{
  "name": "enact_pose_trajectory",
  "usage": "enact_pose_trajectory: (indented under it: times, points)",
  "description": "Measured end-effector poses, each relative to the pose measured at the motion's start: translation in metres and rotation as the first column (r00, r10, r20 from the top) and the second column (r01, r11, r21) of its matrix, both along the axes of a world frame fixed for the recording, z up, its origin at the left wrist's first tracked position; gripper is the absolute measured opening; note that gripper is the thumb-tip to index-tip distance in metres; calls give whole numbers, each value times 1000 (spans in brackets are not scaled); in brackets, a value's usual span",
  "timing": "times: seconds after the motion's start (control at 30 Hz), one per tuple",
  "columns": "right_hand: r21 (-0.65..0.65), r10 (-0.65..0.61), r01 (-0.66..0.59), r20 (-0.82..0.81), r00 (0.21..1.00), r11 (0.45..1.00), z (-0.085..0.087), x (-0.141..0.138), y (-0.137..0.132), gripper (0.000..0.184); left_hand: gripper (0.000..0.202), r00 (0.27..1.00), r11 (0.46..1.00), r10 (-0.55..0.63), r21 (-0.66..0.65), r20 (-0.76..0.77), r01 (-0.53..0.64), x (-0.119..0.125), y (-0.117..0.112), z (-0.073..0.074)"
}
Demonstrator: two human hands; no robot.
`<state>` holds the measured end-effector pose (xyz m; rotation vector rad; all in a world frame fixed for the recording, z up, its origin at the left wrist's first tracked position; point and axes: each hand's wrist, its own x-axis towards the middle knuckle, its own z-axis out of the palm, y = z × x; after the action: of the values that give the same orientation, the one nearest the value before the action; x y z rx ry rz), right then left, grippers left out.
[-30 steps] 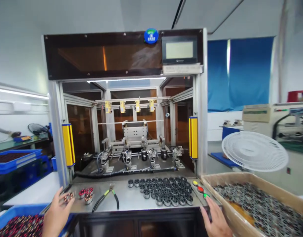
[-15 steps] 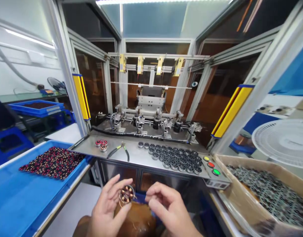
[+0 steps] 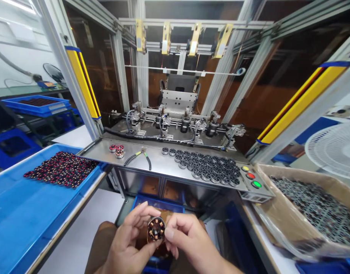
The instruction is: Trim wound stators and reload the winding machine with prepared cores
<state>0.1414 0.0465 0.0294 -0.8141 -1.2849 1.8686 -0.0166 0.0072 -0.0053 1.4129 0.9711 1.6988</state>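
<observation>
Low in the middle of the view, my left hand (image 3: 129, 239) and my right hand (image 3: 189, 241) both pinch one small round wound stator (image 3: 155, 229) with copper coils, held over my lap in front of the machine. My left fingers curl round its left side; my right thumb and forefinger touch its right edge. Beyond them, the steel shelf (image 3: 160, 167) of the winding machine carries a cluster of several dark unwound stators (image 3: 209, 167), three wound stators (image 3: 117, 150) and green-handled pliers (image 3: 139, 156).
A blue tray (image 3: 26, 213) at left holds several red-and-copper wound stators (image 3: 62, 168). A cardboard box (image 3: 280, 213) at right is full of dark stators. Yellow, red and green buttons (image 3: 250, 176) sit on the shelf's right end. A white fan (image 3: 334, 148) is far right. A blue bin (image 3: 160, 203) lies below the shelf.
My hands came back from the shelf edge down to my lap, the left carrying a wound stator; my right fingers have now closed onto it. The view tilted down and closer.
</observation>
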Motion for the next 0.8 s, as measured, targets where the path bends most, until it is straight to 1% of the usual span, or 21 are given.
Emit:
enact_pose_trajectory:
  times: [0.07,0.17,0.2,0.27,0.3,0.33,0.4,0.47,0.53,0.63,0.73,0.8]
  points:
    - [-46,31,-35,-80,996,998,-4,8,2,37,62,997,997,-64,-36,52,66,-3,0,3]
    - [-51,87,-94,-116,989,994,-8,27,5,36,70,984,984,-152,-80,97,160,-9,-1,9]
    - [-46,103,-109,-120,987,993,-11,33,5,34,72,981,981,-163,-88,101,172,-11,-1,10]
    - [-49,114,-121,-117,986,991,-19,38,2,27,75,986,985,-149,-71,80,154,-12,-1,10]
    - [-68,116,-124,-116,986,990,-24,36,-1,25,76,990,990,-130,-44,57,133,-12,-1,9]
    - [-100,116,-129,-120,986,987,-30,32,-6,28,77,994,994,-110,-7,29,110,-11,-1,7]
    - [-193,99,-125,-139,985,973,-40,19,-17,39,78,997,995,-77,53,-31,79,-8,0,4]
    - [-274,58,-98,-153,987,957,-47,4,-26,41,79,995,995,-59,73,-75,64,-4,1,3]
    - [-305,25,-70,-149,989,950,-50,-5,-32,40,79,994,996,-53,67,-99,60,-2,2,3]
    - [-291,43,-81,-132,990,953,-49,-6,-35,39,79,993,998,-56,31,-101,59,-1,2,6]
    - [-227,98,-117,-93,991,967,-51,3,-34,35,77,996,993,-81,-95,-50,76,-4,0,9]
    - [-188,117,-129,-71,991,974,-52,11,-31,34,74,993,978,-120,-168,15,121,-7,-1,10]
